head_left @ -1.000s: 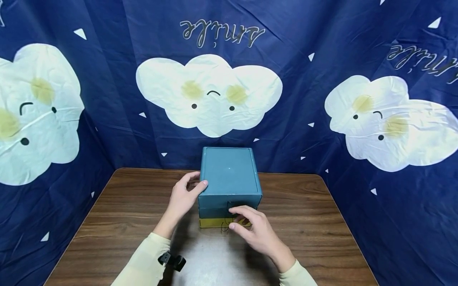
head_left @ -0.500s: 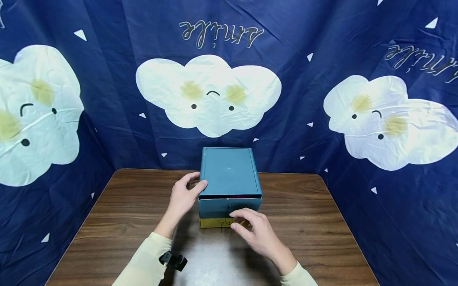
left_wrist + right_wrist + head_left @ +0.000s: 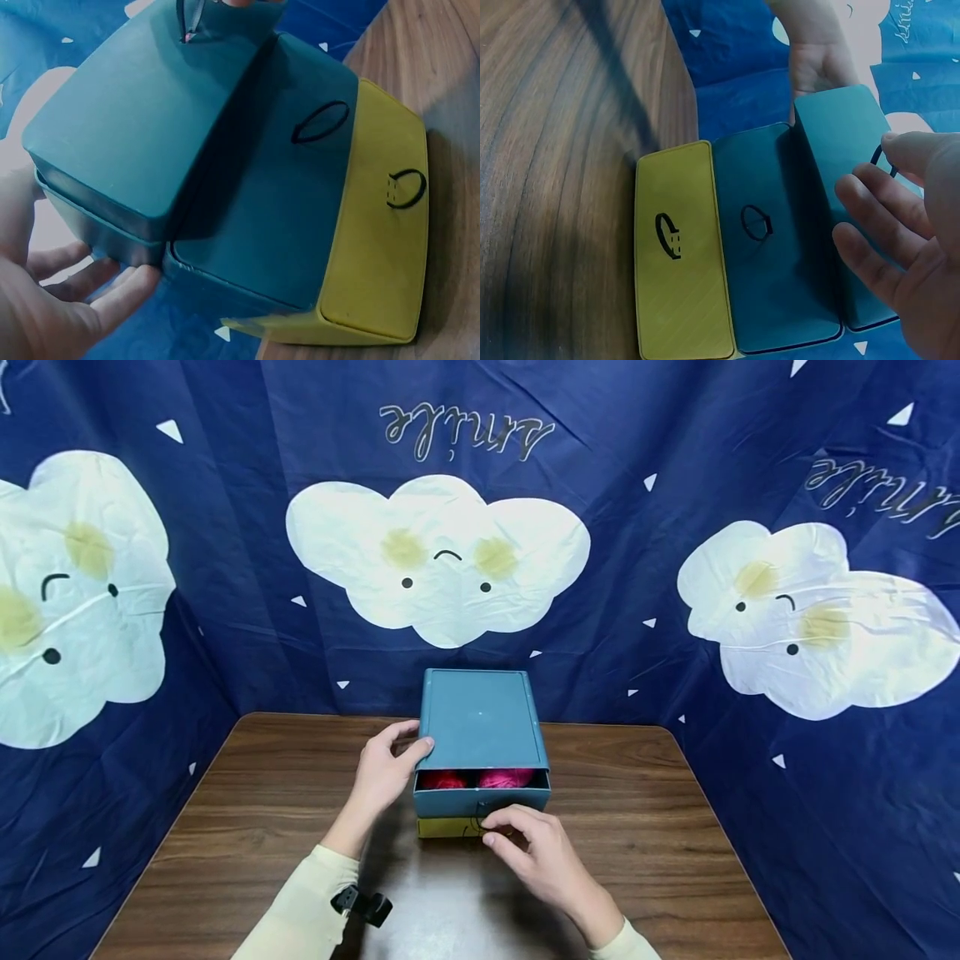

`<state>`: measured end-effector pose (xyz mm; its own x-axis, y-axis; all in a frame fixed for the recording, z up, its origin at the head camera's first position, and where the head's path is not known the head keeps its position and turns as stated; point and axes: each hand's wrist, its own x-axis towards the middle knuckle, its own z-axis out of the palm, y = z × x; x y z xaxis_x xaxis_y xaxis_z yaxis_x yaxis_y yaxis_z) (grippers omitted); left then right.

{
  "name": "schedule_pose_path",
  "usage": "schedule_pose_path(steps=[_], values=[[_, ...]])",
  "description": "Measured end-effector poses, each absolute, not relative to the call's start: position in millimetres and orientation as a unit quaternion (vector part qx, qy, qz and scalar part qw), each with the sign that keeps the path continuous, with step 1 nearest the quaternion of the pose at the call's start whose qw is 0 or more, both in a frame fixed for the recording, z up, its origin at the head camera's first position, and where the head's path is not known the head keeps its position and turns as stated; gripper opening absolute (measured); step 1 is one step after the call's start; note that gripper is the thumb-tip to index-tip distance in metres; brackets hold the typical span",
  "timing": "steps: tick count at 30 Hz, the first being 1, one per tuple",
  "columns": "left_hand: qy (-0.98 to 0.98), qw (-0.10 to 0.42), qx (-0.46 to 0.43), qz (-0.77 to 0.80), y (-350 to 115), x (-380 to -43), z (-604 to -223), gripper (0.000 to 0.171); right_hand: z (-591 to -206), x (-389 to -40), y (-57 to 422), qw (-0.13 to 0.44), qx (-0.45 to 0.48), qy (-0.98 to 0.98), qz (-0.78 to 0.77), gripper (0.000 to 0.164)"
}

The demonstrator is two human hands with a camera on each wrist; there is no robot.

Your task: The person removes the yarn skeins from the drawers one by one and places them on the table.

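Observation:
A teal and yellow drawer box [image 3: 482, 718] stands at the table's far edge. Its top teal drawer [image 3: 480, 803] is pulled partway out, showing a red bundle [image 3: 444, 779] and a pink bundle [image 3: 506, 777] that look like yarn. My right hand [image 3: 543, 852] pinches the black loop [image 3: 877, 155] on that drawer's front between thumb and index finger; its other fingers are loosely bent. My left hand [image 3: 386, 772] rests against the box's left side, thumb at the top edge, fingers along the wall. Below are a second teal drawer [image 3: 262, 210] and a yellow drawer [image 3: 379, 247], both pushed in.
The brown wood-grain table [image 3: 285, 827] extends to both sides of the box and in front of it. Dark blue cloth walls [image 3: 622, 552] printed with white clouds surround the table at the back, left and right.
The top drawer has slid out toward me from fully in, uncovering the red and pink bundles. My right hand has come slightly nearer with its loop; my left hand stays put.

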<state>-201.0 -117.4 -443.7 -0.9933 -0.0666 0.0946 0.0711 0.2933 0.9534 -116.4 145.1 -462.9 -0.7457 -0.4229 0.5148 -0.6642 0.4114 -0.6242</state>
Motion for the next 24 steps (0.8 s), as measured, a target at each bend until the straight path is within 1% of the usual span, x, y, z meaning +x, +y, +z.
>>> schedule_pose_path(steps=[4,10,19,24], values=[[-0.801,0.051,0.011,-0.597,-116,-203,-442,0.047,-460,-112,144,0.132,0.328,-0.828,0.435,0.007],[-0.802,0.043,0.018,-0.595,-116,-206,-441,0.046,-458,-108,145,0.129,0.329,-0.828,0.434,0.008],[-0.809,0.05,0.022,-0.585,-114,-207,-438,0.042,-457,-103,146,0.154,0.35,-0.818,0.43,0.011],[-0.799,0.04,0.007,-0.6,-117,-208,-437,0.044,-457,-99,146,0.163,0.354,-0.816,0.427,0.012]])
